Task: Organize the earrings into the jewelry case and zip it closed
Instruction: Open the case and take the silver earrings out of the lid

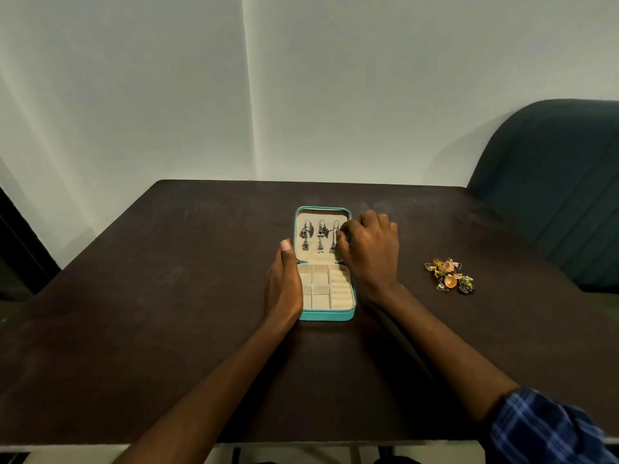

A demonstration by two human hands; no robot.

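On a dark table [167, 296] by a pale wall [301, 95] and chair [552, 182], the open case [326, 314] lies centred, left hand [283, 283] flat against its side, right hand [370, 252] pinching an earring [335, 237] in the lid, loose earrings [449, 275] well right.

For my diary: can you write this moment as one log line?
case: open | silver earrings: hung in lid | left hand: steadies case | right hand: fingers at rightmost earring | gold earrings: on table

Person is wearing a blue plaid sleeve [549, 430], showing at 5 o'clock, rolled up past the forearm; left arm is showing no sleeve.
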